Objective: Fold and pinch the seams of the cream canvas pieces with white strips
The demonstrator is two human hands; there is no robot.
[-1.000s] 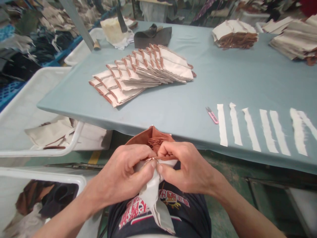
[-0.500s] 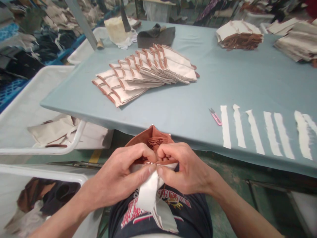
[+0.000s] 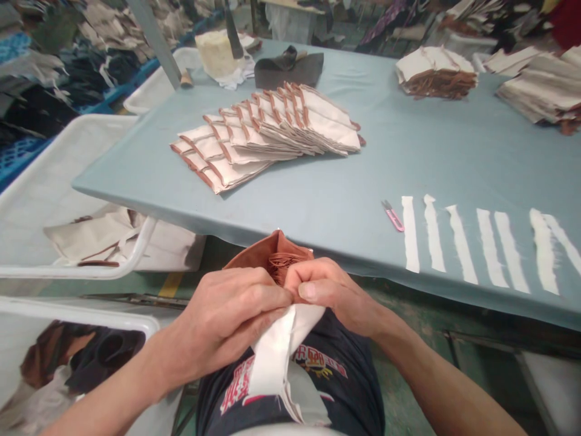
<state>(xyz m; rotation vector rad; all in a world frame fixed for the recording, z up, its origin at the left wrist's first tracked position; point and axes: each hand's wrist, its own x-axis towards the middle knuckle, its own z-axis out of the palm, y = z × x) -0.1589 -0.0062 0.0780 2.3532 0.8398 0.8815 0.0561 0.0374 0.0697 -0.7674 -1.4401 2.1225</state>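
Close to my body, both hands grip a sewn fabric piece, brown (image 3: 258, 253) on its far side and cream on the near side. A white fabric strip (image 3: 273, 357) hangs from it over my dark shirt. My left hand (image 3: 231, 318) is closed, its fingertips pressed on the cloth at the strip's upper end. My right hand (image 3: 333, 293) is closed too, thumb and forefinger pinching the edge beside the left fingertips. Gathered brown folds (image 3: 282, 261) show just beyond the fingers. The exact pinch points are hidden under the fingers.
A blue-covered table (image 3: 363, 200) spans the front. On it lie overlapping cream-and-brown pieces (image 3: 272, 130), pink thread snips (image 3: 393, 217), several white strips (image 3: 458, 242), a dark cloth (image 3: 290, 69) and a fabric stack (image 3: 436, 72). White bins (image 3: 145, 242) with cloth stand at left.
My left hand has rolled over the cloth, its thumb now tucked underneath. My right thumb has moved up onto the edge, and the cream cloth below it has turned over into view.
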